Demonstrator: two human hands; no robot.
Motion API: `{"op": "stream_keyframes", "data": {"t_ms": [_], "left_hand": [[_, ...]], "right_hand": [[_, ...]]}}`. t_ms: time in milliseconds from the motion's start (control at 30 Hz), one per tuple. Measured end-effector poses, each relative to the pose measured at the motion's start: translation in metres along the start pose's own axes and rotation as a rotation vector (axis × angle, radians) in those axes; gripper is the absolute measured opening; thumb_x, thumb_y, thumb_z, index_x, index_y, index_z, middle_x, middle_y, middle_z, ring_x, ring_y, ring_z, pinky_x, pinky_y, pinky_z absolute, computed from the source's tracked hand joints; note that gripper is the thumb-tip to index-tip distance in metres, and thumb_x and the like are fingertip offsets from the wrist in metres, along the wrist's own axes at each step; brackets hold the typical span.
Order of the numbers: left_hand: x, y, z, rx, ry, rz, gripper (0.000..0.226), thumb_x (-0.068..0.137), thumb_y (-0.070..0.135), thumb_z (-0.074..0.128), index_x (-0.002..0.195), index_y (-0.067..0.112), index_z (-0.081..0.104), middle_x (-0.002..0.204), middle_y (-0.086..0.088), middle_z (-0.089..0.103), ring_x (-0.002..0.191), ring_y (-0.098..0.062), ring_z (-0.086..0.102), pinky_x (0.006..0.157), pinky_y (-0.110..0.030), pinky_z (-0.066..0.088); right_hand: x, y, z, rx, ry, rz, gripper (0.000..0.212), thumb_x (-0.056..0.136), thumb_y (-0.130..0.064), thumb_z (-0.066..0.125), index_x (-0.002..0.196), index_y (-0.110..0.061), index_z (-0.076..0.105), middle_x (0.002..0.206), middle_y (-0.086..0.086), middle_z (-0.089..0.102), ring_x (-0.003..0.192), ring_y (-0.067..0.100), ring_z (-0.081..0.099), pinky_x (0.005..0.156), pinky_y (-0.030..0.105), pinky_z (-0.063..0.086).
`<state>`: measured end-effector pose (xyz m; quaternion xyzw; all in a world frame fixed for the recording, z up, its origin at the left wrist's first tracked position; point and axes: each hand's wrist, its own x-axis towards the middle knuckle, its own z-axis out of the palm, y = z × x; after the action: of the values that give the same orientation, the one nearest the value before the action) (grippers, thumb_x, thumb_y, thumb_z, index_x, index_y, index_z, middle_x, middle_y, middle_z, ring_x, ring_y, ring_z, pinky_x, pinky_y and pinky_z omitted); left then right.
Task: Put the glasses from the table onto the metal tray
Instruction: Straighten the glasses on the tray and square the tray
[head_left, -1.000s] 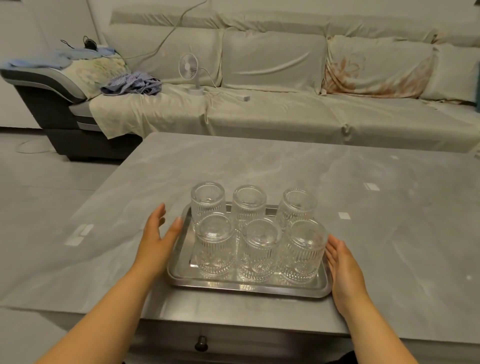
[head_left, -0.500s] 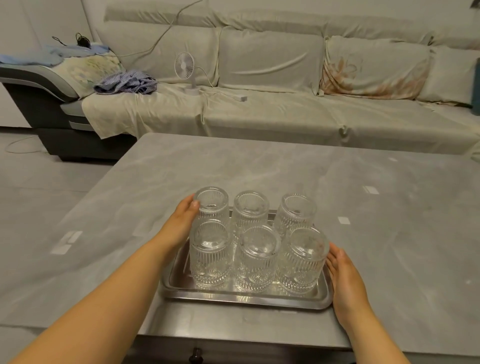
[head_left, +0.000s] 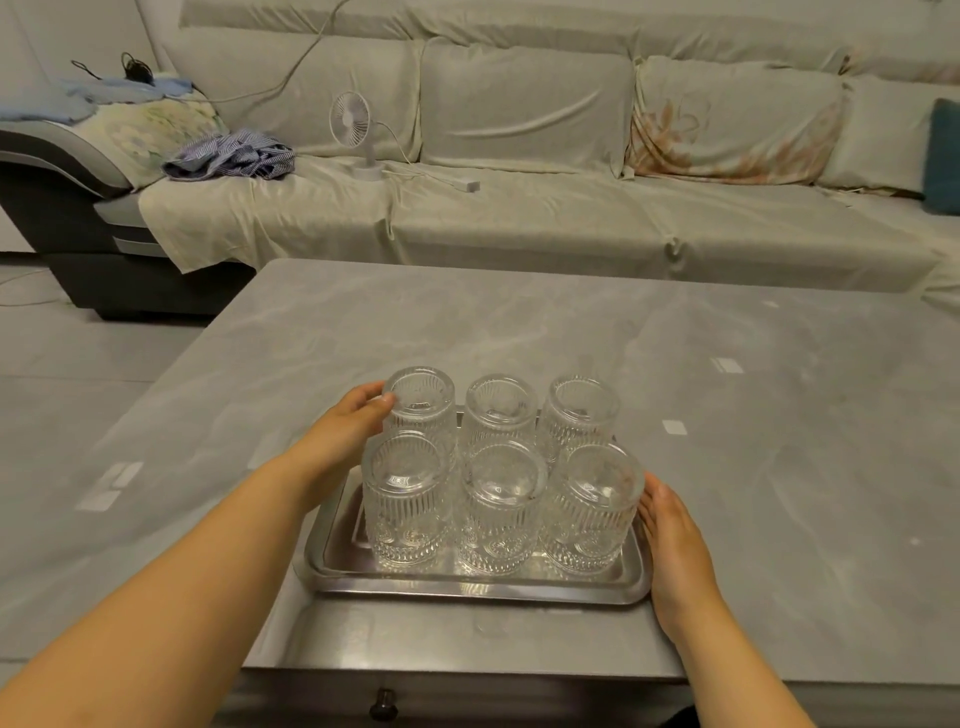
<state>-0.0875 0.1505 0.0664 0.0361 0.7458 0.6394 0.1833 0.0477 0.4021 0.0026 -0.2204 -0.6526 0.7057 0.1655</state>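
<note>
Our left hand (head_left: 345, 434) reaches in over the left end of the metal tray (head_left: 470, 590), its fingers curled around the far-left glass (head_left: 421, 410), thumb tip pressed against the rim near the top; we cannot tell whether the glass is lifted or resting on the tray. In front of it stands the near-left glass (head_left: 405, 501), upside down like the rest (the thick bases face up). Moving right, the far-middle glass (head_left: 500, 413) and the near-middle glass (head_left: 500, 506) stand close together, sides almost touching their neighbours. Then come the far-right glass (head_left: 582, 413) and the near-right glass (head_left: 592, 506), so all six sit in two rows of three on the tray. The tray lies on the grey desk (head_left: 753, 441), near its front edge. Our right hand (head_left: 675, 540) lies flat and open beside the tray's right edge, fingers stretched forward and close to the near-right glass, holding nothing. Beyond the desk we see a long sofa (head_left: 519, 208) under a pale cover, with a small white fan (head_left: 353, 130) standing on its seat and a crumpled striped cloth (head_left: 234, 156) to the left of the fan.
</note>
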Motion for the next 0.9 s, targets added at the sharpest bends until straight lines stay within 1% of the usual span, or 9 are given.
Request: {"op": "stream_keyframes", "data": {"t_ms": [100, 167, 233, 333, 400, 467, 567, 767, 900], "left_hand": [[-0.003, 0.008, 0.000, 0.151, 0.067, 0.075, 0.043, 0.088, 0.032, 0.047, 0.128, 0.017, 0.039, 0.139, -0.009, 0.041, 0.126, -0.025, 0.039, 0.107, -0.042, 0.032], [-0.004, 0.023, 0.001, 0.328, 0.158, 0.204, 0.046, 0.085, 0.030, 0.054, 0.127, 0.019, 0.041, 0.140, -0.008, 0.040, 0.128, -0.023, 0.036, 0.105, -0.041, 0.033], [-0.003, 0.045, 0.010, 0.482, 0.145, 0.345, 0.048, 0.081, 0.031, 0.060, 0.125, 0.020, 0.044, 0.138, -0.005, 0.043, 0.127, -0.019, 0.037, 0.101, -0.033, 0.030], [0.008, 0.073, 0.043, 0.723, -0.144, 0.368, 0.057, 0.075, 0.036, 0.065, 0.126, 0.022, 0.043, 0.136, -0.002, 0.046, 0.123, -0.017, 0.041, 0.095, -0.026, 0.030], [0.017, 0.081, 0.070, 0.919, -0.337, 0.287, 0.070, 0.073, 0.038, 0.067, 0.132, 0.020, 0.034, 0.142, -0.004, 0.039, 0.127, -0.021, 0.038, 0.102, -0.031, 0.031], [0.026, 0.082, 0.094, 1.036, -0.425, 0.219, 0.080, 0.073, 0.041, 0.066, 0.136, 0.017, 0.025, 0.146, -0.006, 0.032, 0.131, -0.025, 0.035, 0.108, -0.036, 0.029], [0.035, 0.081, 0.120, 0.944, -0.450, 0.182, 0.078, 0.077, 0.046, 0.060, 0.137, 0.017, 0.020, 0.147, -0.009, 0.031, 0.130, -0.027, 0.035, 0.108, -0.037, 0.028], [0.044, 0.078, 0.139, 0.954, -0.442, 0.208, 0.056, 0.088, 0.042, 0.042, 0.134, 0.013, 0.030, 0.145, -0.012, 0.035, 0.128, -0.029, 0.038, 0.104, -0.038, 0.032], [0.047, 0.075, 0.135, 0.989, -0.443, 0.252, 0.044, 0.091, 0.034, 0.039, 0.130, 0.014, 0.036, 0.139, -0.012, 0.042, 0.122, -0.029, 0.044, 0.106, -0.041, 0.034]], "right_hand": [[-0.002, -0.002, 0.001, -0.001, -0.010, -0.002, 0.031, 0.091, -0.035, 0.034, 0.115, -0.027, 0.053, 0.121, -0.001, 0.058, 0.109, 0.010, 0.054, 0.084, 0.024, 0.042], [-0.004, -0.004, 0.002, -0.011, -0.018, -0.009, 0.028, 0.092, -0.036, 0.033, 0.111, -0.031, 0.054, 0.120, -0.003, 0.058, 0.109, 0.009, 0.054, 0.085, 0.024, 0.042], [-0.005, -0.006, 0.002, -0.015, -0.023, -0.017, 0.025, 0.092, -0.036, 0.033, 0.105, -0.036, 0.054, 0.118, -0.005, 0.058, 0.108, 0.008, 0.053, 0.087, 0.025, 0.041], [-0.007, -0.007, 0.003, -0.021, -0.017, -0.024, 0.026, 0.092, -0.037, 0.033, 0.107, -0.034, 0.053, 0.120, -0.004, 0.057, 0.111, 0.010, 0.052, 0.092, 0.028, 0.041], [-0.007, -0.007, 0.002, -0.015, -0.011, -0.026, 0.028, 0.092, -0.036, 0.032, 0.110, -0.031, 0.053, 0.122, -0.002, 0.057, 0.112, 0.012, 0.052, 0.095, 0.030, 0.040], [-0.006, -0.006, 0.002, -0.010, -0.020, -0.017, 0.032, 0.092, -0.035, 0.032, 0.114, -0.028, 0.053, 0.124, 0.000, 0.057, 0.114, 0.013, 0.052, 0.098, 0.034, 0.041], [-0.005, -0.006, 0.001, -0.010, -0.033, -0.013, 0.028, 0.093, -0.033, 0.031, 0.110, -0.033, 0.053, 0.121, -0.003, 0.057, 0.113, 0.012, 0.051, 0.100, 0.035, 0.040], [-0.005, -0.008, 0.000, -0.028, -0.054, -0.057, 0.024, 0.093, -0.031, 0.029, 0.105, -0.037, 0.048, 0.106, -0.020, 0.054, 0.099, -0.009, 0.049, 0.073, 0.002, 0.041], [-0.007, -0.008, 0.000, -0.044, -0.061, -0.062, 0.034, 0.093, -0.030, 0.029, 0.122, -0.023, 0.046, 0.118, -0.010, 0.051, 0.110, 0.005, 0.048, 0.081, 0.010, 0.038]]}}
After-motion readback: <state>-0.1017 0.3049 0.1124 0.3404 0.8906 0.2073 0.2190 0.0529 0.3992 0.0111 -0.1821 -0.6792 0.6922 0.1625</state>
